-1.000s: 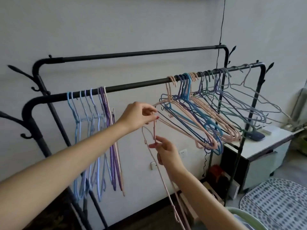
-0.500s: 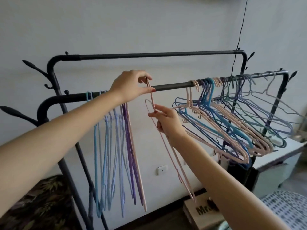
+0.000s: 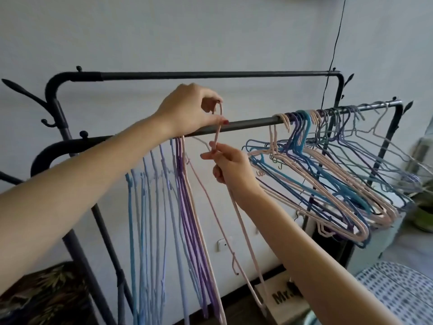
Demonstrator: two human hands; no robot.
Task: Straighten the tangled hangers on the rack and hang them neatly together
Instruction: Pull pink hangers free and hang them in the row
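— Left hand (image 3: 189,109) first: what is it doing?

— Thumb and forefinger pinch the hook of the pink hanger (image 3: 236,207) at the front rail (image 3: 248,124), hook tip just above the bar. The right hand (image 3: 230,165) pinches the same hanger's neck right below, fingers curled.

— And the hanger's body?

— It dangles down under the right wrist, edge-on toward the floor.

— Room along the rail?

— A bare stretch runs from the left hand to the tangled bunch (image 3: 323,165) (pink, blue, purple, teal, all crossing) crowded at the rail's right end. Toward the left end hangs the straightened group (image 3: 168,219), blues then purples, close together and vertical, just beside the pink one.

— Behind?

— The back rail (image 3: 210,75) carries nothing, and a black cord (image 3: 337,36) drops to its right corner against a pale wall (image 3: 164,31).

— Below?

— A cardboard box (image 3: 283,299) under the right forearm, a dotted mat (image 3: 398,292) at right, a patterned cushion (image 3: 44,294) at left.
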